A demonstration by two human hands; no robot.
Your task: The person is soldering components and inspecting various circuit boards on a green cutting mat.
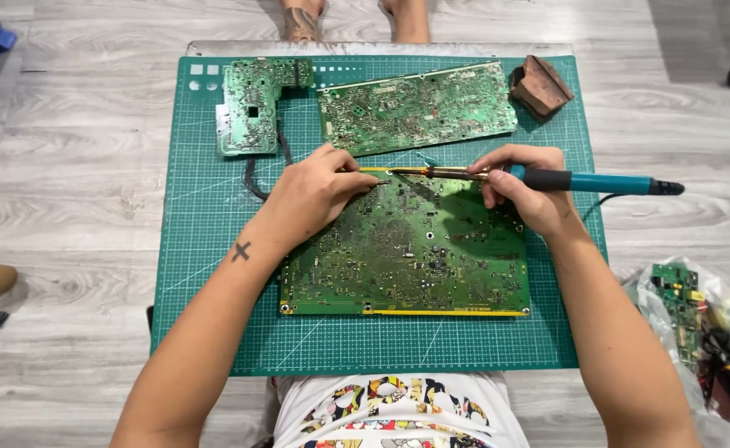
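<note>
The right hand (524,192) is clamped around the teal-handled soldering iron (580,182), holding it nearly flat so its tip reaches the far edge of the large green rectangular circuit board (406,249). The left hand (315,195) presses fingertips together there, seemingly pinching something too small to tell. Beyond both hands lie two smaller green circuit boards (419,108) on the green gridded cutting mat (215,332), with bare mat nearer the person.

Left hand (315,195) lies palm down, fingers curled; right hand (524,189) is clenched, both forearms angling inward.
</note>
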